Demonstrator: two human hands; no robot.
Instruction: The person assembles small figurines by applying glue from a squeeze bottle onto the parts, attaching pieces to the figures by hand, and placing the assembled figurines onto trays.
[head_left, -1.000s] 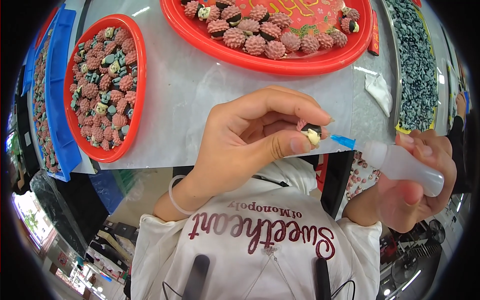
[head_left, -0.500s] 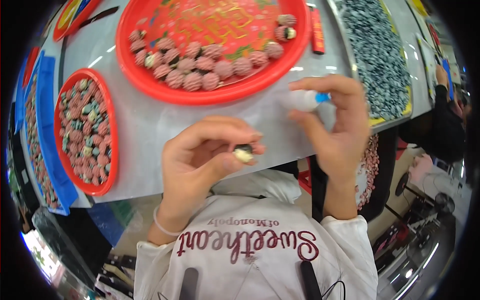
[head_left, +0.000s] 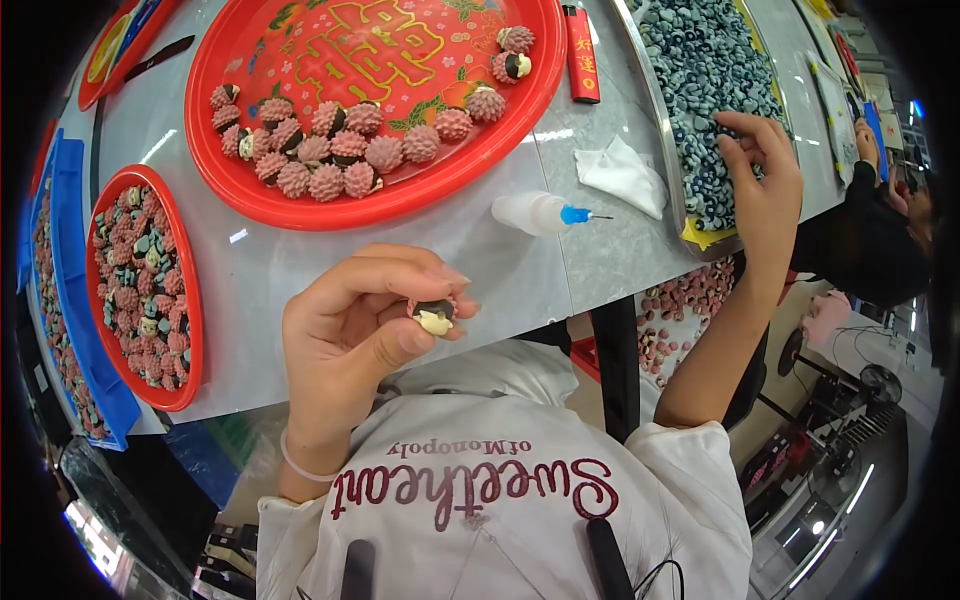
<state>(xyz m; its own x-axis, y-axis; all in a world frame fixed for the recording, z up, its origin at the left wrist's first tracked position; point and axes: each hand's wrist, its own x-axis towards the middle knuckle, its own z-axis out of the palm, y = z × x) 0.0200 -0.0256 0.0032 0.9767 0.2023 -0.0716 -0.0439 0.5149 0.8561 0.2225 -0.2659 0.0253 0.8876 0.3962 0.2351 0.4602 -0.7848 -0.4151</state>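
Near the table's front edge my left hand (head_left: 355,335) pinches a small pink, black and cream figurine (head_left: 434,318) between thumb and fingertips, its cream side toward me. My right hand (head_left: 762,170) is over a metal tray (head_left: 655,125) of many small blue-grey pieces (head_left: 700,60); its thumb and forefinger are parted at the pieces, with nothing seen between them. A white squeeze bottle (head_left: 530,213) with a blue needle tip lies on the table between my hands. Beyond it, a big red tray (head_left: 330,212) holds many similar pink figurines (head_left: 348,146).
An orange-red basin (head_left: 190,330) of mixed pink and grey pieces stands at the left, beside a blue tray (head_left: 100,350). A folded white tissue (head_left: 620,177) and a red lighter (head_left: 581,55) lie near the metal tray. More pink pieces (head_left: 690,305) are below the table edge. Another person's hand (head_left: 866,142) is at far right.
My right hand has let go of the squeeze bottle, which now lies on the table, and has moved right to the metal tray. My left hand keeps hold of the figurine.
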